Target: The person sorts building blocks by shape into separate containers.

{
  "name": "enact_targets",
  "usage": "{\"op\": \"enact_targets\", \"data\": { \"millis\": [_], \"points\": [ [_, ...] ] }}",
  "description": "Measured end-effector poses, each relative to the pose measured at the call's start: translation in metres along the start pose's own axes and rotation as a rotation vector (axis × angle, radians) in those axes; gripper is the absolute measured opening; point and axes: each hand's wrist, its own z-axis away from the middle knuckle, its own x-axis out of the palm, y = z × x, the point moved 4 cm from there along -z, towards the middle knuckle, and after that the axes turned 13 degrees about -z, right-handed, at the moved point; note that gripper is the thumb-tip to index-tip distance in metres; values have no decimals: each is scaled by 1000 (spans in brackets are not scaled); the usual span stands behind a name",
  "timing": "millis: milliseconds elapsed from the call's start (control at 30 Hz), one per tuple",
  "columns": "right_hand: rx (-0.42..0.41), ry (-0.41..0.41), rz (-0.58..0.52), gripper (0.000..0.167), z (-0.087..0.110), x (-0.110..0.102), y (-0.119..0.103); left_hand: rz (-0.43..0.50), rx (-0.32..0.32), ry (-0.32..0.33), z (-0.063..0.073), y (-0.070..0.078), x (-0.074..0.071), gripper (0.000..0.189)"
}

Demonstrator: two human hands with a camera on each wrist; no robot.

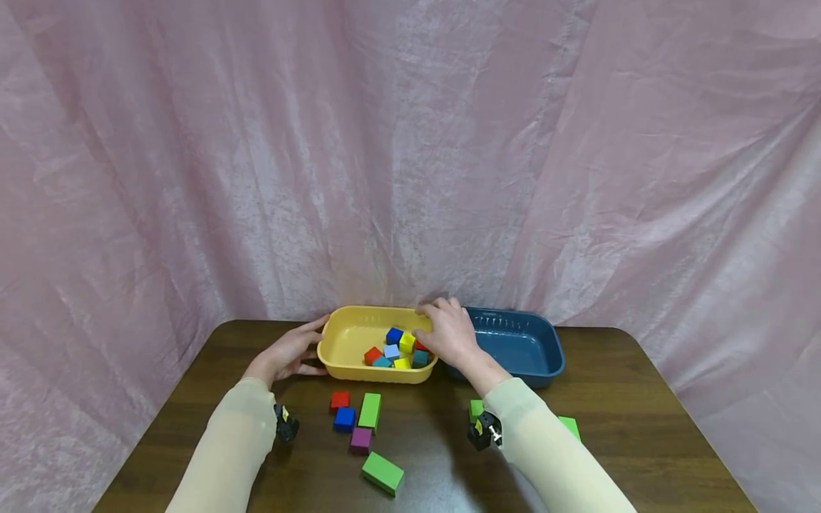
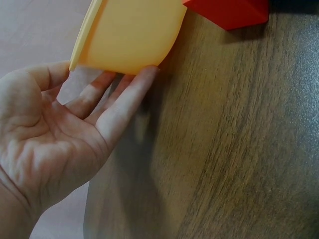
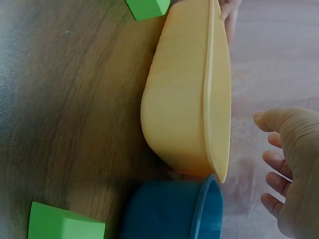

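Observation:
A yellow plastic basket (image 1: 349, 373) holds several small blocks gathered toward its right end, among them a yellow block (image 1: 407, 343) and a dark blue block (image 1: 394, 335). At the basket's left end is my left hand (image 1: 296, 350). Its thumb touches the rim and its extended fingers (image 2: 127, 102) rest against the end wall, seen close up in the left wrist view. Over the basket's right end hovers my right hand (image 1: 451, 330), fingers loosely bent and nothing between them. In the right wrist view that hand (image 3: 294, 159) is above the rims.
A blue basket (image 1: 553, 356) stands right against the yellow one. On the wooden table in front lie a red block (image 1: 340, 400), a blue block (image 1: 344, 420), a purple block (image 1: 360, 440) and several green blocks (image 1: 383, 472). A pink curtain (image 1: 410, 178) hangs behind.

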Motion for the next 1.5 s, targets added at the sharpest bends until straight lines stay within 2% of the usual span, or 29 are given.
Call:
{"op": "enact_targets", "data": {
  "millis": [467, 800, 1167, 1500],
  "points": [
    [-17, -10, -25, 41, 8, -6, -1, -3, 1, -2, 0, -1, -1, 66],
    [-125, -22, -24, 40, 21, -5, -15, -11, 4, 3, 4, -1, -1, 66],
    [-295, -21, -60, 34, 49, -3, -39, -2, 6, -5, 5, -3, 0, 65],
    [-358, -136, -57, 30, 83, 16, -58, -2, 1, 0, 0, -6, 2, 64]
  ]
}}
